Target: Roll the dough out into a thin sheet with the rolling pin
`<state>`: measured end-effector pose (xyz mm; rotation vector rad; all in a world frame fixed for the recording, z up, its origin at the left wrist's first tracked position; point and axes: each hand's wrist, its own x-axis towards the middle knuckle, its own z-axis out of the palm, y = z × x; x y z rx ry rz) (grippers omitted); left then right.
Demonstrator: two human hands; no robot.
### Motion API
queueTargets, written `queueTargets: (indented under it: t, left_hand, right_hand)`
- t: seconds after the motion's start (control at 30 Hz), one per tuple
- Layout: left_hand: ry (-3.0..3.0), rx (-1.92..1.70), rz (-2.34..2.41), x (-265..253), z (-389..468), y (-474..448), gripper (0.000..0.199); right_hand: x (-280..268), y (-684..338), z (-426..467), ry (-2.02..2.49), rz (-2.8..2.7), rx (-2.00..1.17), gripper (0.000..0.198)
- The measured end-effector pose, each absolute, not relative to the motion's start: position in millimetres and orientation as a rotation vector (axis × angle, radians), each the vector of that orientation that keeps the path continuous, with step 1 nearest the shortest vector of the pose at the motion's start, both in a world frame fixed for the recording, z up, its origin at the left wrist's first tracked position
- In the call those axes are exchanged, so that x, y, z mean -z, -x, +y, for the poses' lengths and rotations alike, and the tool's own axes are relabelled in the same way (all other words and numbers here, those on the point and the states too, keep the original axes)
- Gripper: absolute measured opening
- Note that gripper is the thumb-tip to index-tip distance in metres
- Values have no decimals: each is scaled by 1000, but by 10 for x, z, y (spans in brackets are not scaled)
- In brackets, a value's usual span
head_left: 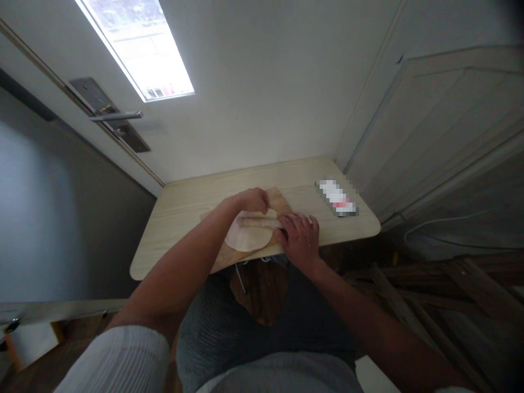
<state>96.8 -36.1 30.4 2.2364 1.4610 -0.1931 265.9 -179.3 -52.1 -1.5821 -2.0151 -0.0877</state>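
Note:
A thin, pale, round dough sheet [249,237] lies on a wooden board [280,201]. Across its upper part rests a light wooden rolling pin [262,222], dusted whitish. My right hand [301,237] grips the pin's right end, fingers bent over it. At the sheet's far edge, my left hand [254,200] is closed, with its fingertips pinched down on the dough; the exact contact is partly hidden. My left forearm covers part of the board's left side.
The board sits at the near edge of a light wood table [184,204]. On the table's right lies a blurred-out phone-like object [336,196]. A white door with a metal handle [117,116] stands behind. Wooden slats [409,295] are at the lower right.

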Motion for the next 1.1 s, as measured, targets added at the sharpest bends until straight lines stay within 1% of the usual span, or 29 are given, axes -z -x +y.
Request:
queueTargets:
  t: [0.2,0.4,0.57,0.73,0.83,1.0,1.1]
  left_hand:
    - [-2241,159,1452,-220,-317,-994,23]
    - [-2313,23,1414,-155,-284,-1025,24]
    - [-2334,-84,1393,-88,-289,-1017,19]
    - [-2259,-207,1278,-45,-331,-1023,22]
    - [-2205,-345,1218,-94,-368,-1009,22]
    - [-2182,-634,1413,-204,-555,-793,26]
    - [-2238,-536,1489,-179,-755,-590,29]
  right_hand:
    - [507,-2641,-1797,1581,-2004,87,32]
    - [488,-2631,-1807,1587,-2000,83,30]
    - [475,-2628,-1809,1607,-2005,82,31]
    - [421,-2618,-1824,1641,-2027,59,31]
    - [366,-2601,-1849,1690,-2045,47,31]
    - [263,-2586,-1850,1773,-2085,40,26]
    - [220,-2601,-1778,1796,-2116,13,27]
